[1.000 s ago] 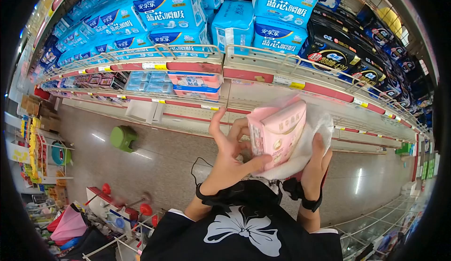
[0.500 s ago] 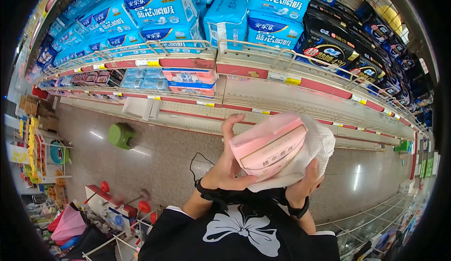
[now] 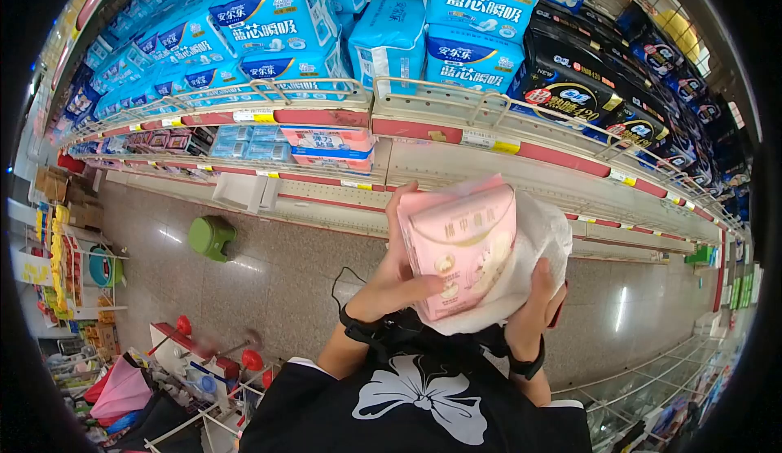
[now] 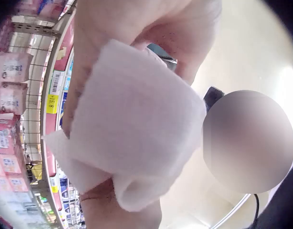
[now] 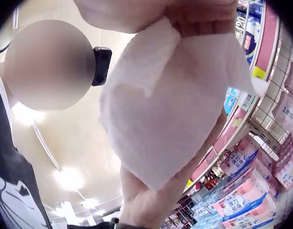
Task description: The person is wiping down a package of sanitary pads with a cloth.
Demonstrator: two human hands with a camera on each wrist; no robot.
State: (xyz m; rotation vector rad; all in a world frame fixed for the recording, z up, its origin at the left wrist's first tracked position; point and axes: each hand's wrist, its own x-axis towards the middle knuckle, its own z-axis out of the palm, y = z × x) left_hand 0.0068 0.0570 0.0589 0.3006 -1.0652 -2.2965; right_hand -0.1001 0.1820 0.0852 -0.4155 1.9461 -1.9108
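A pink soft pack point(image 3: 460, 249) with gold lettering is held upright in front of the chest. My left hand point(image 3: 399, 278) grips its left side, thumb across the front and fingers behind. Around its right side and bottom lies a white textured wipe point(image 3: 539, 245). My right hand point(image 3: 531, 310) holds the wipe against the pack, thumb on the near side. Both wrist views show the wipe point(image 4: 137, 109) from below, covering the pack's underside. In the right wrist view the wipe point(image 5: 170, 109) has folded corners and hides most of the fingers.
Ahead, a shelf carries blue pad packs point(image 3: 273, 21) and black packs point(image 3: 570, 86) behind a wire rail point(image 3: 456, 94). Pink and blue packs point(image 3: 330, 147) sit one level lower. A green stool point(image 3: 212, 237) stands on the floor point(image 3: 269, 290) at left.
The pack first tipped so its top faced up, then turned back so its printed front shows. It moved slightly left. The wipe stayed against its right side, and the left thumb now lies across the front.
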